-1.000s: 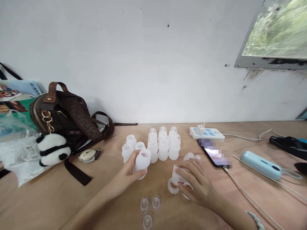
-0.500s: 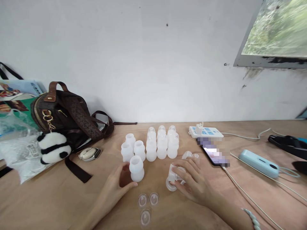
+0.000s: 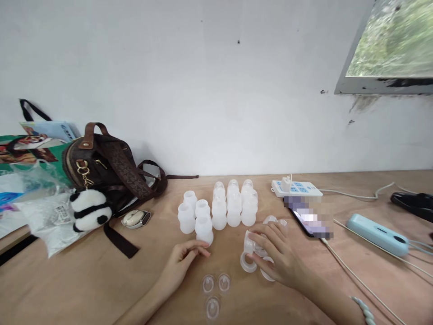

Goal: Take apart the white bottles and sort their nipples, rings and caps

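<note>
Several small white plastic bottles (image 3: pixel 233 205) stand in rows at the middle of the wooden table (image 3: pixel 84 275). An uncapped white bottle (image 3: pixel 204 230) stands just in front of the left group. My left hand (image 3: pixel 184 258) lies right below it, fingers loosely curled, holding nothing. My right hand (image 3: pixel 275 255) rests on a clear bottle cap (image 3: pixel 249 246), fingers curled around it. White rings (image 3: pixel 248 263) lie under that hand. Three clear nipples (image 3: pixel 214 291) sit on the table near me.
A brown handbag (image 3: pixel 104 169) with a panda charm (image 3: pixel 88 210) stands at the left beside plastic bags. A phone (image 3: pixel 309 219), power strip (image 3: pixel 296 188), cables and a light blue device (image 3: pixel 377 234) lie at the right.
My left hand set the uncapped bottle down by the left group and let go of it. My right hand stayed on the clear cap. The view shifted slightly.
</note>
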Motion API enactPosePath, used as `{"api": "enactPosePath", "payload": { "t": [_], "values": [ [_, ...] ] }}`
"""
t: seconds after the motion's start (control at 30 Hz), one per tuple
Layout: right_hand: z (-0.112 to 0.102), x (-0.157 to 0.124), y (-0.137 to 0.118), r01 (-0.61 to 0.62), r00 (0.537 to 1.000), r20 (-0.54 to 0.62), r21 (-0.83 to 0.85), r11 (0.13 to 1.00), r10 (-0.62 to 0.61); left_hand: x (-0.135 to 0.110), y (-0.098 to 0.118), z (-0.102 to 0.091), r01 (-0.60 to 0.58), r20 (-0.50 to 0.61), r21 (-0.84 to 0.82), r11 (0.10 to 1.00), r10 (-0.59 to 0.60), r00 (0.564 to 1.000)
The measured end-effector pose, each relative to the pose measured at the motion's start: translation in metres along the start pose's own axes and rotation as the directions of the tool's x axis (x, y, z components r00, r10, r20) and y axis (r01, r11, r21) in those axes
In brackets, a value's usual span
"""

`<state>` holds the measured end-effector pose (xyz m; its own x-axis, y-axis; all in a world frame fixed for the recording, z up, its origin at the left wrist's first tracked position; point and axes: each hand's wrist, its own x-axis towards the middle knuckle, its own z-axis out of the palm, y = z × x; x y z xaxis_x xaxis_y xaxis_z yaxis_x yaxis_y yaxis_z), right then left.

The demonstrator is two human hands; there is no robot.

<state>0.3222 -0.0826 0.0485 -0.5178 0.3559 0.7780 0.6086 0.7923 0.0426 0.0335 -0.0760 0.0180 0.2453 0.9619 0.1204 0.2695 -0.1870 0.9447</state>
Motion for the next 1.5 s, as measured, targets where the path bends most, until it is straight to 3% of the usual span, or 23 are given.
{"api": "enactPosePath", "payload": {
  "t": [0.27, 0.9, 1.03, 1.17, 1.3, 1.43, 1.5],
  "values": [
    [0.003, -0.003, 0.001, -0.028, 0.999, 0.027, -0.008, 1.0, 0.028, 0.02, -0.005, 0.005, 0.024, -0.108, 0.043, 0.999, -0.02, 0.994],
    [0.007, -0.002, 0.0, -0.025, 0.999, 0.042, -0.032, 0.999, 0.027, 0.031, -0.003, 0.011, -0.006, -0.148, 0.02, 1.0, 0.008, 0.989],
    [0.008, -0.003, -0.001, -0.044, 0.997, 0.07, 0.005, 0.999, 0.044, 0.022, 0.007, 0.015, -0.046, -0.144, 0.109, 0.993, 0.061, 0.988],
    [0.013, -0.006, -0.004, -0.115, 0.993, 0.038, 0.139, 0.984, 0.111, 0.013, 0.022, 0.03, -0.149, -0.068, 0.172, 0.974, 0.163, 0.984],
    [0.016, -0.006, -0.006, -0.136, 0.991, 0.036, 0.178, 0.975, 0.131, 0.02, 0.028, 0.053, -0.225, 0.049, 0.023, 0.974, 0.223, 0.973],
    [0.016, -0.005, -0.007, -0.125, 0.992, 0.035, 0.209, 0.97, 0.12, 0.036, 0.025, 0.068, -0.113, 0.136, -0.332, 0.936, 0.166, 0.977],
    [0.017, -0.006, -0.007, -0.116, 0.993, 0.032, 0.213, 0.97, 0.112, 0.042, 0.023, 0.069, -0.059, 0.198, -0.393, 0.918, 0.147, 0.969]
  ]
}}
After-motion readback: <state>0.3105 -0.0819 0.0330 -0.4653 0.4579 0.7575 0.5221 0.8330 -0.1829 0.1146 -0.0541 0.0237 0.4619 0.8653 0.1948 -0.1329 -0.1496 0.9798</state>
